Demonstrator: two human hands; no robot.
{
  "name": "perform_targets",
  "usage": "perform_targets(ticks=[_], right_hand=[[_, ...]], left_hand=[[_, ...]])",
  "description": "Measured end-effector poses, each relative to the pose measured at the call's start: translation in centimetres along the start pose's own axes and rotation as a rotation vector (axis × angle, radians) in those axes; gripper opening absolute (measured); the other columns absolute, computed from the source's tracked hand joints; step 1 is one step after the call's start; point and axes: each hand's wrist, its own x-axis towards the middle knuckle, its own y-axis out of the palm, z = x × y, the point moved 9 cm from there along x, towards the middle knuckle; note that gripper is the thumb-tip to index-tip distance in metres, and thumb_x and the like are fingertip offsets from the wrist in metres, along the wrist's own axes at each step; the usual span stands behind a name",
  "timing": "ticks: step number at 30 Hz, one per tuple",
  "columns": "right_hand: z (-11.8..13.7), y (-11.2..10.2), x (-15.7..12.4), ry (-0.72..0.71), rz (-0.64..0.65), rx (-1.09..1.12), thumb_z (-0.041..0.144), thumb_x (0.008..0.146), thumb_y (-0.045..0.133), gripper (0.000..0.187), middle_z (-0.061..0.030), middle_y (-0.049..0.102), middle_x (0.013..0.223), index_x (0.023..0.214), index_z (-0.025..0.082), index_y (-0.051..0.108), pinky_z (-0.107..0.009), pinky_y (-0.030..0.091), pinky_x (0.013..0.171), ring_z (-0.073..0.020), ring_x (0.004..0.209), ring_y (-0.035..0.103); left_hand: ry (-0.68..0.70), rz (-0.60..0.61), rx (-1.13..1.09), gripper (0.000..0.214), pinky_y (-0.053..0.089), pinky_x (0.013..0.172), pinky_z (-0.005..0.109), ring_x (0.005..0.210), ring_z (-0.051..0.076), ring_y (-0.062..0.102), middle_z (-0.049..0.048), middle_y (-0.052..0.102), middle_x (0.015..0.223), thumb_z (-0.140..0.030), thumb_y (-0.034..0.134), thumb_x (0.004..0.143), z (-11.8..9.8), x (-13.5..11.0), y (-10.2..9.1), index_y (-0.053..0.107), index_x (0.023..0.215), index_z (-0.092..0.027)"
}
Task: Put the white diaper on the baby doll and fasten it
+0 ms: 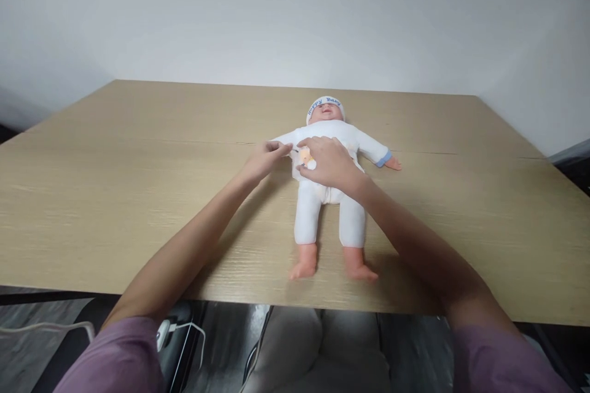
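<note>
Bare tabletop point(115, 196) left of the person's left hand point(266, 158), doll point(330, 195) blocking beneath the right hand point(329, 163), doll's arm point(370, 147) just rightward, wall point(295, 18) ahead

One hand of a doll point(353, 221) hidden behind the person's left hand point(266, 159), shirt print point(305, 156) partly covered by the right hand point(329, 163), purple sleeves point(115, 361) cut off at bottom edge

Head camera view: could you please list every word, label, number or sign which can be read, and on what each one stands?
"Happy Baby": blue letters on the white headband of the doll.
Chest print: any lettering is too small and blurred to read.
White plug, lower left: no marking readable.
</note>
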Motion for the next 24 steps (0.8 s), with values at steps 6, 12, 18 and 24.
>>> perform_targets(ticks=[6,12,18,24], right_hand=[[-0.5,-0.2,0.0,0.035,-0.027,0.038,0.03,0.097,0.068,0.069,-0.0136,0.081,0.115,0.162,0.015,0.053,-0.049,0.046,0.103,-0.0369,0.111,0.071],[-0.9,-0.1,0.1,0.061,-0.047,0.048,0.028,0.112,0.049,0.05,-0.0109,0.08,0.102,0.16,0.017,0.056,-0.046,0.047,0.101,-0.0325,0.101,0.071],[-0.9,-0.6,-0.1,0.093,-0.067,0.034,0.023,0.112,0.045,0.043,-0.0128,0.08,0.111,0.153,0.02,0.058,-0.046,0.051,0.097,-0.0342,0.1,0.072],[-1.6,-0.8,-0.3,0.132,-0.118,0.165,0.019,0.101,0.054,0.039,-0.001,0.07,0.084,0.139,0.023,0.06,-0.037,0.049,0.081,-0.0261,0.082,0.066]], left_hand=[[0.083,0.032,-0.044,0.044,0.044,0.07,0.034,0.072,0.018,0.053,0.0029,0.061,0.074,-0.055,0.066,0.097,-2.3,0.6,5.1,0.056,0.071,-0.022],[0.268,-0.031,-0.021,0.054,0.052,0.08,0.038,0.079,0.022,0.055,0.0033,0.056,0.079,-0.068,0.045,0.11,-2.3,-0.2,4.9,0.052,0.079,-0.024],[0.317,-0.091,-0.067,0.045,0.054,0.082,0.038,0.083,0.021,0.059,0.0038,0.063,0.097,-0.071,0.052,0.109,-0.7,-0.2,4.0,0.057,0.117,-0.027],[0.344,-0.064,0.036,0.044,0.055,0.095,0.037,0.101,0.022,0.063,0.0101,0.067,0.127,-0.066,0.06,0.105,0.6,0.1,4.2,0.056,0.121,-0.025]])
